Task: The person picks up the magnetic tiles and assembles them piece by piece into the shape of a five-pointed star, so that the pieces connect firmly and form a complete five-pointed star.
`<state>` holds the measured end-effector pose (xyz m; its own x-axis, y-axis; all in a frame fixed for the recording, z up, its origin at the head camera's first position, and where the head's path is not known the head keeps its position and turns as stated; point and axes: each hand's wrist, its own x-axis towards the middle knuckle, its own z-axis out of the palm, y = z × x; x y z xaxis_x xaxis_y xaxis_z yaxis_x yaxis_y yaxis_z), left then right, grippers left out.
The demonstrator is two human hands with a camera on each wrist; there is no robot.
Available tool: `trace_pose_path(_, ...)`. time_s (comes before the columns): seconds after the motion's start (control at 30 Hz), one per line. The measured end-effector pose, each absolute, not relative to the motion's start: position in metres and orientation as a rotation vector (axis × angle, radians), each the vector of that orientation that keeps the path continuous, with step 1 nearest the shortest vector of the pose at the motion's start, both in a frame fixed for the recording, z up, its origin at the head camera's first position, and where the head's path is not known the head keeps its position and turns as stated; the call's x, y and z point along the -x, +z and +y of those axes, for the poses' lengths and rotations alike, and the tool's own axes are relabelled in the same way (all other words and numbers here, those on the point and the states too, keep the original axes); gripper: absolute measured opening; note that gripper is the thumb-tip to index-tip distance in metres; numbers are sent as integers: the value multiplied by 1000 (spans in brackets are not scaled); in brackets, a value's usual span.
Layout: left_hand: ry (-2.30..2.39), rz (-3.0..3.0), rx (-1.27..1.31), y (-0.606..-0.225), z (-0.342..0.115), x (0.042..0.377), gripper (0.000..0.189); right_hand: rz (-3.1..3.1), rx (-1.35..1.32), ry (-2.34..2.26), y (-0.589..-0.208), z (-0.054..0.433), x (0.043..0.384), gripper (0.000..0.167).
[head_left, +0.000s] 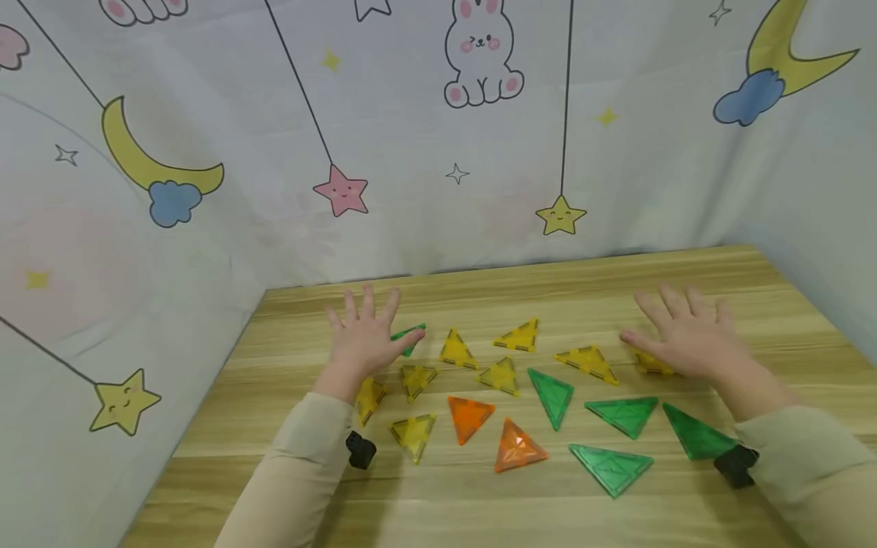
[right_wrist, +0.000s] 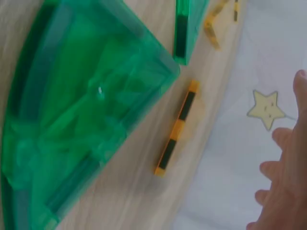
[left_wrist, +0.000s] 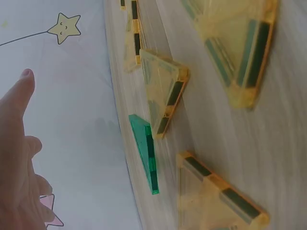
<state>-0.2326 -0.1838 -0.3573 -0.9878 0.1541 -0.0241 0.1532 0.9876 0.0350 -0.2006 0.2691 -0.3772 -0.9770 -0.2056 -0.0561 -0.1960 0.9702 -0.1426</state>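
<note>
Both hands are spread with straight fingers and hold nothing. The left hand (head_left: pixel 365 341) is over the left side of the table, its thumb overlapping a small green triangular magnetic tile (head_left: pixel 406 347). Yellow triangular tiles (head_left: pixel 416 379) lie around that hand's wrist; the left wrist view shows the same green tile (left_wrist: pixel 144 151) among yellow ones (left_wrist: pixel 163 91). The right hand (head_left: pixel 692 339) is at the right, partly covering a yellow tile (head_left: pixel 651 365). A green tile (head_left: pixel 695 434) lies beside the right wrist and looms large in the right wrist view.
Two orange triangles (head_left: pixel 519 447) lie mid-table, with more green tiles (head_left: pixel 612 468) to their right and yellow tiles (head_left: pixel 518 336) behind. The wooden table (head_left: pixel 438 506) ends at a white curtain (head_left: pixel 411 243) printed with moons, stars and a rabbit. Black wrist devices (head_left: pixel 360 450) sit at both cuffs.
</note>
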Motion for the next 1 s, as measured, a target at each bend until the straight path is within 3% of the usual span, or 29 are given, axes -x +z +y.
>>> trace_pose_path(0.4, 49, 3070, -385, -371, -161, 219, 89, 3082, 476, -136, -386, 232, 190, 86)
trace_pose_path(1.0, 294, 2873, -905, -389, -150, 197, 89, 3042, 949, -471, -410, 191, 176, 73)
